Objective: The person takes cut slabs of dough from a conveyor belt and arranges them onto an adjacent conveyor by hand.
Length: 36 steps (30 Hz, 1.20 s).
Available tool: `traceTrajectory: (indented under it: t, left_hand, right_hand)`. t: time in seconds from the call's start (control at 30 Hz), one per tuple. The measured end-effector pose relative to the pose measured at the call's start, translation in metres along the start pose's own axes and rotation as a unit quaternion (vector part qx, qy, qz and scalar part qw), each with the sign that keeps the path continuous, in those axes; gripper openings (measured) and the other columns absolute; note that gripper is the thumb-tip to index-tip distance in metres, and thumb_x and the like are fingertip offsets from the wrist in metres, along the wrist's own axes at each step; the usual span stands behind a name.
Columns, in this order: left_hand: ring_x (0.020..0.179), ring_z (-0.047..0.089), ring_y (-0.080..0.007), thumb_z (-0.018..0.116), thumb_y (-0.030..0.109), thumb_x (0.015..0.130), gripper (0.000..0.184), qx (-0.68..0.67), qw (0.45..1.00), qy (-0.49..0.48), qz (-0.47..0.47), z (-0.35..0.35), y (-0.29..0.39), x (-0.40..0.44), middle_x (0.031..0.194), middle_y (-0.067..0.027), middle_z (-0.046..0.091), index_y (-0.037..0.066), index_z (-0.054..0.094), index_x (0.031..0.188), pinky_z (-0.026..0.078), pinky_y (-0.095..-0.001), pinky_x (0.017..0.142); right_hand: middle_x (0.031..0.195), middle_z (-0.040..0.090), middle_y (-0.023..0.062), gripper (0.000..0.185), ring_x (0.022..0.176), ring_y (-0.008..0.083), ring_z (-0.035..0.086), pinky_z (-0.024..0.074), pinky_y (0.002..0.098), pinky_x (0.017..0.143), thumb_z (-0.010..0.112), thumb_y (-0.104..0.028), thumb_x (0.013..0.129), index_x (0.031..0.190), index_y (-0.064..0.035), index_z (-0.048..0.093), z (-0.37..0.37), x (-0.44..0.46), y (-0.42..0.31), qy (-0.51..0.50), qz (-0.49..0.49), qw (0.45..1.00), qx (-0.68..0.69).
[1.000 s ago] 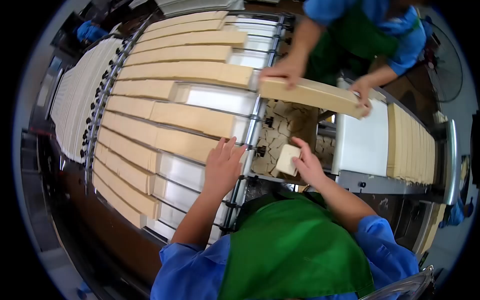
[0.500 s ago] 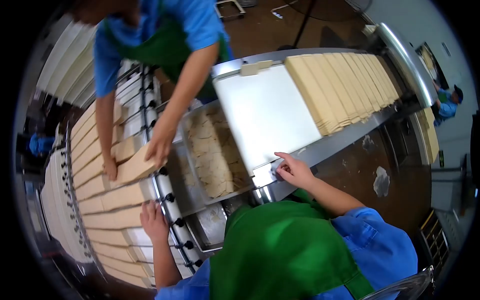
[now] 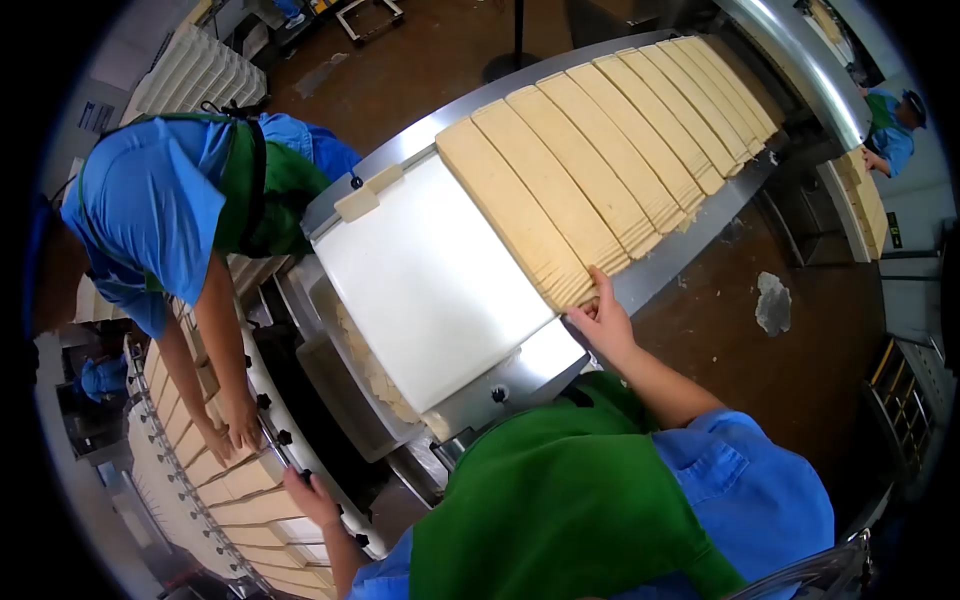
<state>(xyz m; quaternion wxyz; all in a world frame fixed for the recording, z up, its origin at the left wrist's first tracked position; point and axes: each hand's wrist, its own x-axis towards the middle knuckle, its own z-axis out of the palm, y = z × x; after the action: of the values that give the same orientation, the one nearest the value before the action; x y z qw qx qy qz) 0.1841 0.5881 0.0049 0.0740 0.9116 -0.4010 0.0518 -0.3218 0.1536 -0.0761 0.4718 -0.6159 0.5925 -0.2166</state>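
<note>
My right hand [image 3: 606,322] is at the near end of the closest pale dough strip [image 3: 515,215] on the right-hand conveyor. Its index finger and thumb are apart and touch the strip's corner. More dough strips [image 3: 610,140] lie side by side beyond it, their near ends showing stacked layers. Over by the left conveyor's rail [image 3: 275,440], my left hand [image 3: 314,498] has its fingers stretched out and holds nothing visible. Dough strips [image 3: 245,508] lie in rows on that conveyor. A co-worker's hands [image 3: 232,432] rest on strips there, just ahead of my left hand.
A white belt surface [image 3: 430,290] lies before the dough. Below its edge, a bin [image 3: 350,410] holds dough scraps [image 3: 365,355]. A co-worker [image 3: 170,190] leans in at the left. Another person [image 3: 890,125] stands far right. A metal cover [image 3: 800,70] spans the conveyor's far end.
My view has turned right. My right hand has moved from the belt's near corner to the dough's edge. The strips have advanced toward me, and the co-worker has bent lower at the left.
</note>
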Motion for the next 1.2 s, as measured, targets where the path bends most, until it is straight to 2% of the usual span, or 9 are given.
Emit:
traceTrajectory:
  t: [0.03,0.13,0.27,0.47,0.63,0.7,0.9,1.0,1.2]
  left_hand:
    - [0.134,0.045,-0.0418,0.062,0.009,0.087,0.055,-0.007,0.999,-0.024,-0.043,0.002,0.056,0.022,0.146,-0.0234,0.047,-0.003,0.047,0.139,0.032,-0.0465,0.115]
    - [0.138,0.041,-0.0403,0.064,0.014,0.081,0.060,-0.145,0.978,-0.036,0.144,0.028,0.233,0.103,0.147,-0.0206,0.047,0.000,0.049,0.138,0.032,-0.0476,0.115]
    - [0.147,0.025,-0.0475,0.075,0.026,0.084,0.085,-0.198,0.917,-0.030,0.346,0.093,0.417,0.211,0.156,-0.0304,0.030,-0.004,0.031,0.150,0.022,-0.0521,0.120]
    - [0.150,0.019,-0.0421,0.064,0.040,0.092,0.079,-0.103,0.949,-0.096,0.281,0.139,0.597,0.303,0.160,-0.0266,0.024,-0.004,0.033,0.150,0.023,-0.0545,0.119]
    - [0.148,0.024,-0.0394,0.056,0.043,0.097,0.072,-0.030,0.960,-0.130,0.246,0.179,0.608,0.297,0.158,-0.0256,0.027,-0.003,0.037,0.149,0.026,-0.0506,0.118]
    - [0.139,0.038,-0.0401,0.064,0.044,0.092,0.070,-0.062,0.958,-0.043,0.278,0.187,0.599,0.298,0.148,-0.0251,0.044,-0.002,0.047,0.142,0.032,-0.0479,0.115]
    - [0.112,0.055,-0.0344,0.082,0.048,0.071,0.075,-0.141,0.956,-0.069,0.248,0.156,0.602,0.341,0.116,-0.0177,0.061,0.000,0.061,0.124,0.043,-0.0445,0.099]
    - [0.114,0.055,-0.0331,0.084,0.050,0.067,0.077,-0.102,0.960,-0.149,0.212,0.146,0.600,0.346,0.119,-0.0164,0.061,0.003,0.062,0.123,0.044,-0.0429,0.100]
    - [0.116,0.057,-0.0317,0.084,0.047,0.065,0.071,-0.057,0.979,-0.156,0.117,0.125,0.528,0.337,0.118,-0.0154,0.063,0.006,0.063,0.120,0.046,-0.0419,0.100]
  right_hand:
    - [0.073,0.065,0.0047,0.082,0.065,0.0187,0.064,0.0505,0.0320,0.060,0.073,-0.031,0.087,0.151,-0.0077,0.027,-0.001,0.006,-0.001,-0.009,0.003,1.000,-0.001]
    - [0.067,0.063,0.0044,0.094,0.061,0.0170,0.062,0.0495,0.0287,0.058,0.078,-0.033,0.084,0.154,-0.0055,0.022,-0.004,0.016,-0.010,-0.042,0.016,0.999,0.015]
    - [0.073,0.065,0.0040,0.097,0.062,0.0128,0.061,0.0501,0.0265,0.060,0.081,-0.027,0.082,0.155,-0.0041,0.021,-0.011,0.018,-0.021,-0.109,0.000,0.993,0.052]
    - [0.075,0.066,0.0041,0.092,0.061,0.0124,0.062,0.0513,0.0266,0.060,0.080,-0.024,0.083,0.154,-0.0036,0.025,-0.010,0.023,-0.031,-0.126,0.022,0.990,0.056]
    - [0.073,0.066,0.0045,0.092,0.061,0.0127,0.061,0.0496,0.0266,0.057,0.080,-0.022,0.083,0.154,-0.0048,0.025,-0.014,0.029,-0.036,-0.142,0.035,0.989,0.016]
    - [0.072,0.066,0.0045,0.091,0.060,0.0138,0.062,0.0501,0.0276,0.057,0.080,-0.022,0.083,0.154,-0.0054,0.026,-0.013,0.030,-0.039,-0.137,0.032,0.990,0.003]
    - [0.067,0.068,0.0054,0.088,0.056,0.0221,0.067,0.0514,0.0342,0.052,0.078,-0.027,0.080,0.151,-0.0046,0.031,-0.006,0.028,-0.039,-0.101,0.000,0.994,-0.049]
    - [0.066,0.068,0.0046,0.088,0.058,0.0225,0.067,0.0512,0.0346,0.053,0.078,-0.027,0.079,0.151,-0.0046,0.033,-0.005,0.031,-0.045,-0.099,-0.010,0.992,-0.075]
    - [0.071,0.069,0.0064,0.084,0.062,0.0222,0.068,0.0526,0.0338,0.059,0.079,-0.027,0.077,0.149,-0.0115,0.039,0.002,0.028,-0.069,-0.170,-0.044,0.972,-0.155]
